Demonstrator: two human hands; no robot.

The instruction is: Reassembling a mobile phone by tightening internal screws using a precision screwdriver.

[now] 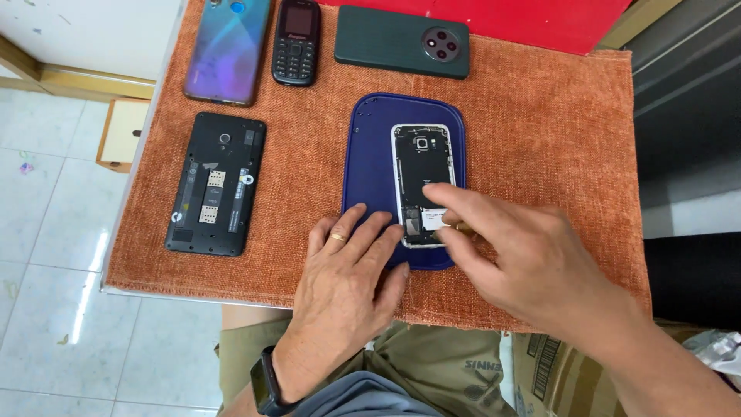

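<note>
Black-bodied opened smartphone [421,181], back cover off, silver frame, circuit and camera module exposed, lies face down on a dark blue work mat [370,166], which sits on a rust-orange woven cloth [540,139] over the table; right hand [525,259] reaches in from the lower right, fingertips [451,224] pinched together at the phone's lower end, apparently on a small white part, though what exactly is clamped cannot be told; left hand [347,270], ring on one finger, lies flat with fingers spread, pressing the mat's near edge just beside the phone, holding nothing.

Risks, as a judgement: the pinched part looks tiny, so a slip could drop it into the cloth weave where it would be hard to find; too hard a pull could bend contacts or tear a thin connector; phone is unclamped, so it may slide on the mat if the left hand lifts.

Further out: an open black phone [216,185] with slots showing at left; a blue-purple smartphone [228,46], a black keypad phone [296,42] and a dark green cased phone [401,42] along the far edge, all well apart from the hands.
</note>
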